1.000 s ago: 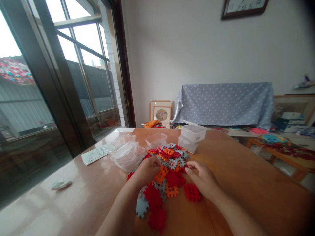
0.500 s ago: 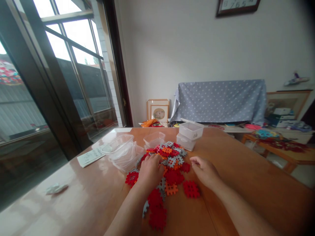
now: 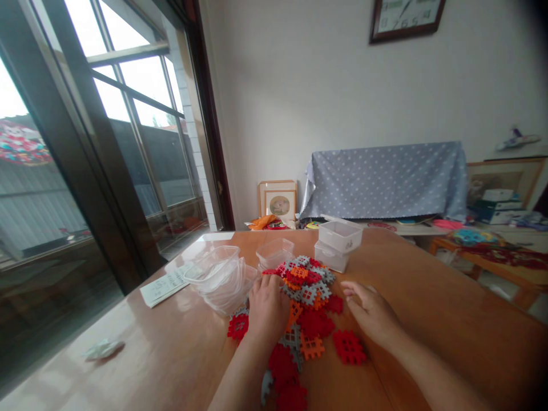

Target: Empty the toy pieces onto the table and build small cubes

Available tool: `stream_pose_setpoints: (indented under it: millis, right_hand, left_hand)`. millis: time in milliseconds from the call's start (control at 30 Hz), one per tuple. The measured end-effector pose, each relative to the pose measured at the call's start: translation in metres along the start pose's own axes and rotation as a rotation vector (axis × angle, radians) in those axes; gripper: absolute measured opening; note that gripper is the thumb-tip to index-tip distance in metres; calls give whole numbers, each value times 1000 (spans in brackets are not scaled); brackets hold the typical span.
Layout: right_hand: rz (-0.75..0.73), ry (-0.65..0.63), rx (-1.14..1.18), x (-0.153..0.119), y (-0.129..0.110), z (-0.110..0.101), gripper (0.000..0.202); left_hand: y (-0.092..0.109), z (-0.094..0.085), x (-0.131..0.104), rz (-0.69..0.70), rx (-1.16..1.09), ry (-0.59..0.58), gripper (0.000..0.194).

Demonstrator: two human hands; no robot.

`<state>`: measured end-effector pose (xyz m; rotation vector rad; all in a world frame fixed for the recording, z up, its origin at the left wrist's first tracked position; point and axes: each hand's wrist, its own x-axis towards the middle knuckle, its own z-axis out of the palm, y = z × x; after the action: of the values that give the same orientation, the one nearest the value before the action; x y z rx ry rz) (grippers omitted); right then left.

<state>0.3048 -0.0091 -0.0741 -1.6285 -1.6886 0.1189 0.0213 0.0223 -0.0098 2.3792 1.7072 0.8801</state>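
A heap of red, grey and orange notched plastic pieces (image 3: 314, 322) spreads over the wooden table. My left hand (image 3: 269, 302) rests on the left side of the heap, back up, with its fingers bent down over the pieces; its fingertips and anything under them are hidden. To the right of the heap is my right hand (image 3: 369, 308), thumb and fingers apart, holding nothing. A single red piece (image 3: 350, 347) lies on the table below and left of my right hand.
Nested clear containers (image 3: 225, 282) stand left of the heap, another clear container (image 3: 274, 254) behind it. Two stacked clear boxes (image 3: 340, 235) are at the back right. Papers (image 3: 165, 287) and a small crumpled packet (image 3: 103, 349) lie on the table (image 3: 171, 354) at left.
The view has tilted up a little, so the table and its things sit lower and further right. Both hands keep nearly the same places beside and on the heap.
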Motion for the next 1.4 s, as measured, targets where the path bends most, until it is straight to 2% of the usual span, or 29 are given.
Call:
stream_pose_setpoints:
  millis: [100,167,367,567,733,933,1133,1400]
  right_hand:
    - [29,-3,15,1,2,2,43]
    - [37,-14,21,1,2,4,42]
    - [20,-13,28,0,-4,8,39]
    - [38,24,24,1,-9,2,37]
    - [67,49,73,4,-10,-4,34]
    - [59,73,106,4,-12,-3,32]
    - [62,97,132,6,-12,-5,33]
    - [64,77,158,6,-14,-7,30]
  left_hand:
    - [7,5,-4,128,-22,-51,33]
    - [9,8,-6,164,-36,-80,40]
    - [12,8,-6,173,-31,-81,38]
    - [30,4,0,197,35,-105,33]
    - [48,10,21,238,129,-141,33]
    - [62,30,58,353,212,-202,39]
    - [60,47,78,369,259,-318,44]
    - [57,53,96,428,303,-354,27]
